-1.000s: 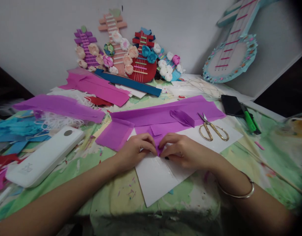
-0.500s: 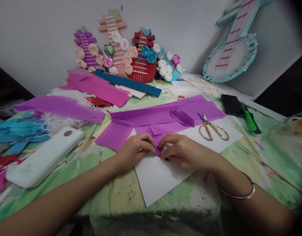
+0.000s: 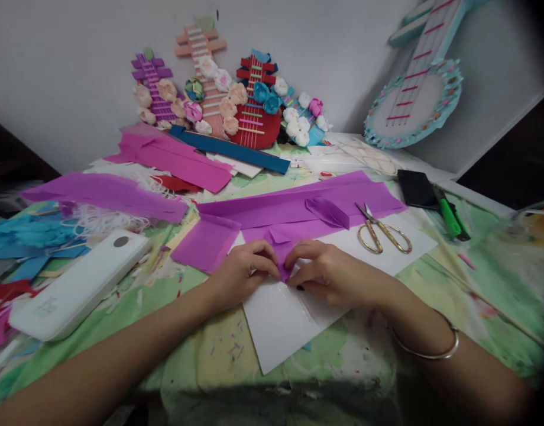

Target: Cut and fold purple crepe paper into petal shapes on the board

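Over a white board (image 3: 283,331), my left hand (image 3: 249,267) and my right hand (image 3: 323,272) meet fingertip to fingertip. Both are closed in a pinch on a small piece of purple crepe paper (image 3: 283,270), its lower tip between them. Just beyond lies a long folded purple crepe strip (image 3: 272,207), with a small cut purple piece (image 3: 327,213) on top. A folded purple square (image 3: 207,242) rests left of my left hand. Gold-handled scissors (image 3: 378,231) lie with blades parted, beyond my right hand. My fingers partly cover the pinched paper.
A white oblong device (image 3: 81,284) lies at left, near blue paper (image 3: 36,234) and white yarn (image 3: 106,219). At right are a black phone (image 3: 417,189), a green-handled cutter (image 3: 450,216) and a thin stick (image 3: 489,302). Decorated paper instruments (image 3: 254,100) lean on the wall.
The view has shifted very slightly. Both hands keep the same pinch on the purple paper.
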{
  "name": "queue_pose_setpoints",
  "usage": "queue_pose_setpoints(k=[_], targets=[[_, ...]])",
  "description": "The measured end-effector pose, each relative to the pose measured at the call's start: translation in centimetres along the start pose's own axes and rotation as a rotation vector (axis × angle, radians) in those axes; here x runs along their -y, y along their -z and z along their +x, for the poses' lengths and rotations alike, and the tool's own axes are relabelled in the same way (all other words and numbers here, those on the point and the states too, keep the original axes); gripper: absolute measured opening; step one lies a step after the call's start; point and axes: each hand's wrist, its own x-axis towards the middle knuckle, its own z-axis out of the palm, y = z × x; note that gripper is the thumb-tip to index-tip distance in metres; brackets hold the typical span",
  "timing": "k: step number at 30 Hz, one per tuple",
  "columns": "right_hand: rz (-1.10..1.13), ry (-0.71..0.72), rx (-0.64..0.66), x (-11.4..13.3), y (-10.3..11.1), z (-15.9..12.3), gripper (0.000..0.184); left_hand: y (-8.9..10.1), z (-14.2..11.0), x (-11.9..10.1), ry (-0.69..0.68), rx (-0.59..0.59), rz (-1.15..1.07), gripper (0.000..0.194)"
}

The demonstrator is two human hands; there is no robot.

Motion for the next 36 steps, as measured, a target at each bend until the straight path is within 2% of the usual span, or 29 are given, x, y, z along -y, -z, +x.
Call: queue_pose_setpoints(k=[7,19,36], targets=[[-0.003,-0.046,0.006,0.17,0.07,-0.11,0.027,-0.11,-0.21,-0.03,-0.097,0.005,0.088,0.026],[-0.028,-0.05,0.055,0.44,0.4,-0.24,0.031,0.1,0.02,0.08,0.014,0.032,0.011,0.03],[-0.078,-0.044,0.088,0.94,0.58,-0.15,0.023,0.02,0.01,0.22,0.033,0.003,-0.01,0.03]])
